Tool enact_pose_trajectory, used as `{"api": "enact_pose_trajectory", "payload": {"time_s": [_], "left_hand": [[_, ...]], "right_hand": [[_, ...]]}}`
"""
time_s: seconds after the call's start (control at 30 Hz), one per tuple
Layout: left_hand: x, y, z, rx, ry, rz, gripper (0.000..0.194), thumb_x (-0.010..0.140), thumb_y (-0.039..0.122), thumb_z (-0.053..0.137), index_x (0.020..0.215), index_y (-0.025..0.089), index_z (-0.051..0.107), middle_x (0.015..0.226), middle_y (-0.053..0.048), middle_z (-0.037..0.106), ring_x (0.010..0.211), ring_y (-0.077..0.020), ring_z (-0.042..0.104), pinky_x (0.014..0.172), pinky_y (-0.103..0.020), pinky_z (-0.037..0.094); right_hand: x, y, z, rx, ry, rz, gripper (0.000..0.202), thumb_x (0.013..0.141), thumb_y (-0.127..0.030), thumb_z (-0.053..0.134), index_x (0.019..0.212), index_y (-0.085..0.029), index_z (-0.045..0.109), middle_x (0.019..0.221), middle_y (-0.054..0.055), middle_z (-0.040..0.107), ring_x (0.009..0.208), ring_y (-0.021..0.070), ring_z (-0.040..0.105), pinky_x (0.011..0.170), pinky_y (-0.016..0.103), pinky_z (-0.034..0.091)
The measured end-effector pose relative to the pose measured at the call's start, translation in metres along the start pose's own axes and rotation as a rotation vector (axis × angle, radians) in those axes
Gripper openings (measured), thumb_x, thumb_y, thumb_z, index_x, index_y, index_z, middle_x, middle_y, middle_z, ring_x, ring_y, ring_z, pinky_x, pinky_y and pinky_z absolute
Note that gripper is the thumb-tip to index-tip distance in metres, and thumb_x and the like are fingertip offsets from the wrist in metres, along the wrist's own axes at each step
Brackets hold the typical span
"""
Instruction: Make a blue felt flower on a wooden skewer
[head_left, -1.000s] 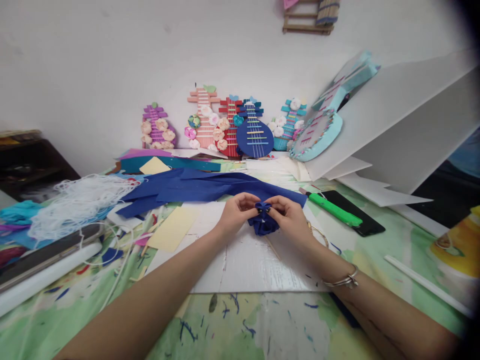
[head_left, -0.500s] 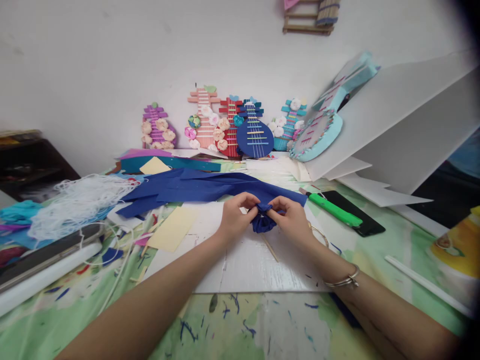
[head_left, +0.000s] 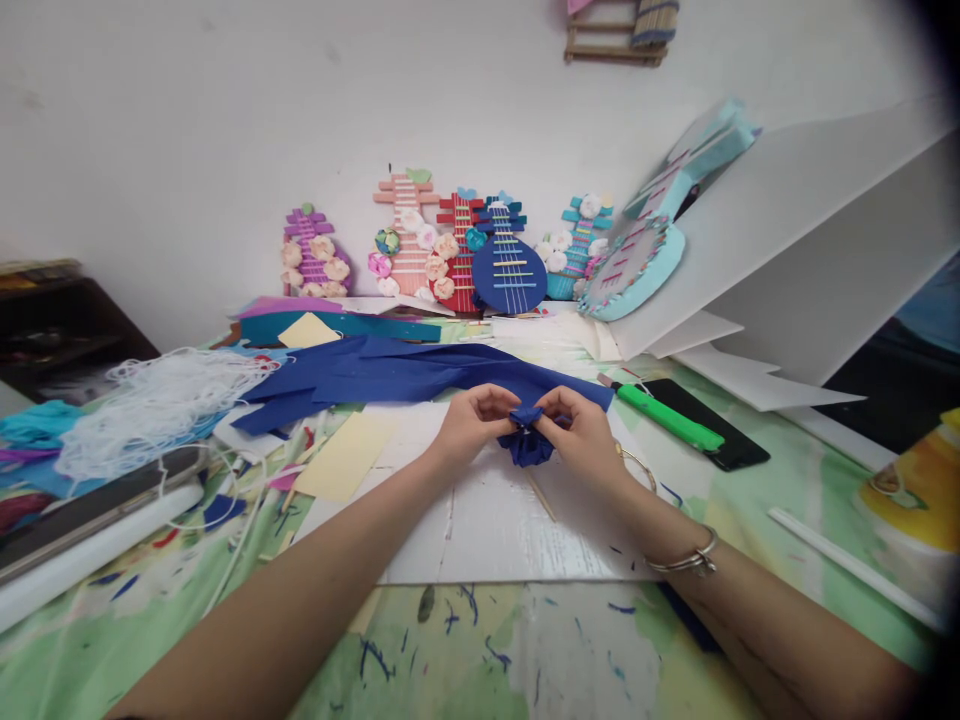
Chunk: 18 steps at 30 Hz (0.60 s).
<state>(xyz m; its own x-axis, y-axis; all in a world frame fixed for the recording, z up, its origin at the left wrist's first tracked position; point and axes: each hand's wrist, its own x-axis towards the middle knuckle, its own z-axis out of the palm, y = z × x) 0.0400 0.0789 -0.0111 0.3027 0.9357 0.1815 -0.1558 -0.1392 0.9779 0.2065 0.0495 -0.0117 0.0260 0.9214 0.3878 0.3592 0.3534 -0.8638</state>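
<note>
A gathered dark blue paper flower (head_left: 526,446) hangs between my two hands above a white board (head_left: 420,545). My left hand (head_left: 480,425) pinches its upper left edge between thumb and fingers. On the other side, the thumb and fingers of my right hand (head_left: 576,428) close on its upper right edge. A thin wooden stick (head_left: 541,497) slants below the flower. Behind my hands lie long dark blue paper sheets (head_left: 375,370).
Green cutter (head_left: 671,418) and black phone-like slab (head_left: 739,452) lie right; a yellow-labelled container (head_left: 919,490) stands beyond them. White string (head_left: 161,400) is heaped left. Decorated paper instruments (head_left: 510,275) lean on the wall. Cream paper (head_left: 346,458) overlaps the board.
The blue paper flower has turned slightly and its lower folds look more spread. Both hands still pinch it in nearly the same place.
</note>
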Motion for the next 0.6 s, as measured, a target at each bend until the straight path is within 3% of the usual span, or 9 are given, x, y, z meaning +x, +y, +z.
{"api": "enact_pose_trajectory", "payload": {"time_s": [0.23,0.47,0.6], "left_hand": [[0.002,0.002,0.003,0.050,0.066,-0.013,0.028,0.052,0.016,0.080,0.076,0.012,0.065,0.066,-0.001,0.066,0.060,-0.0110,0.060,0.060,-0.023,0.047],[-0.003,0.002,0.010,0.218,0.208,0.092,0.019,0.056,0.013,0.073,0.074,0.014,0.066,0.061,0.002,0.061,0.057,-0.0095,0.055,0.058,-0.022,0.044],[-0.004,0.001,0.009,0.274,0.175,0.127,0.017,0.060,0.012,0.068,0.077,0.015,0.068,0.067,0.000,0.064,0.062,-0.0112,0.057,0.060,-0.023,0.044]], "right_hand": [[-0.001,-0.001,-0.001,-0.056,0.005,-0.016,0.009,0.078,-0.028,0.061,0.074,-0.020,0.057,0.070,0.000,0.062,0.066,0.0147,0.057,0.062,0.028,0.042],[-0.008,-0.004,0.001,-0.470,0.015,-0.272,0.009,0.080,-0.016,0.051,0.073,-0.021,0.051,0.071,0.001,0.055,0.070,0.0161,0.051,0.064,0.028,0.035],[-0.009,-0.004,0.002,-0.491,0.022,-0.300,0.009,0.079,-0.013,0.051,0.080,-0.021,0.053,0.077,0.002,0.056,0.075,0.0174,0.052,0.068,0.028,0.036]]}}
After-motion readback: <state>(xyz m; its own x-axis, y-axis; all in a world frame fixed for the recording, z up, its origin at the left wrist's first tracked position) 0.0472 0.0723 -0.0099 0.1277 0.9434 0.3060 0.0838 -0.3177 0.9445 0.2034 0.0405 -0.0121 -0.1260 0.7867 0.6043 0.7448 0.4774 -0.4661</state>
